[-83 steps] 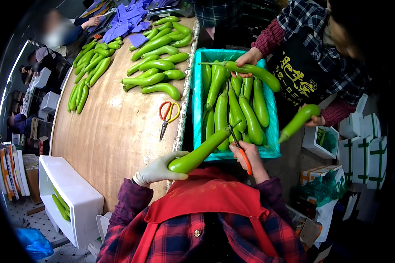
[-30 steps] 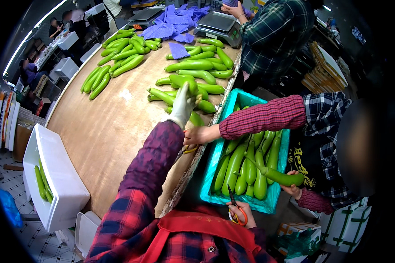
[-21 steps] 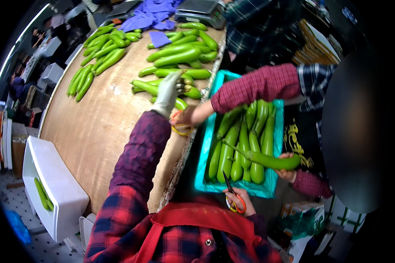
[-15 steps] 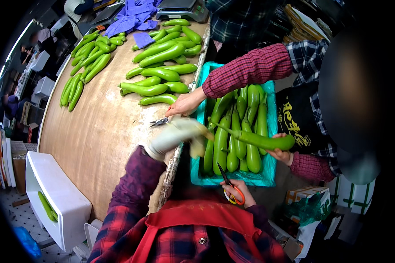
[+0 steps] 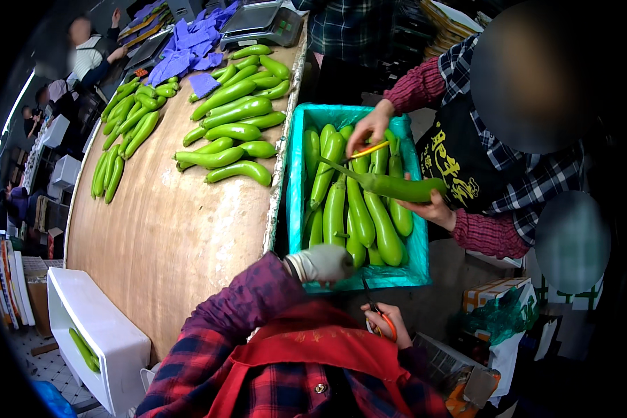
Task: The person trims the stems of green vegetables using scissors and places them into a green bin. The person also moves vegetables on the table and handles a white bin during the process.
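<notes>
My left hand [image 5: 322, 265], in a white glove, reaches over the near left edge of the teal-lined crate [image 5: 421, 272], beside the long green eggplants [image 5: 334, 212] inside. Its fingers are smeared and partly hidden, so any grip is unclear. Below the crate's near edge, my bare right hand [image 5: 383, 322] is closed round scissors [image 5: 391, 327] with orange handles, their dark blades pointing up toward the crate. Across the crate, a co-worker holds one green eggplant [image 5: 404, 187] with a long stem, and an orange-and-yellow-handled tool [image 5: 366, 151] in the other hand.
On the wooden table [image 5: 167, 258] at the left lie several piles of green eggplants [image 5: 233, 111], purple cloths [image 5: 188, 52] and a scale [image 5: 261, 26]. A white foam box [image 5: 122, 341] stands at the table's near left. Cartons and a green plastic bag [image 5: 505, 313] are at the right.
My left hand has moved from the table edge right and down to the crate. The co-worker's tool hand has drawn back from the table to above the crate. My view has shifted slightly.
</notes>
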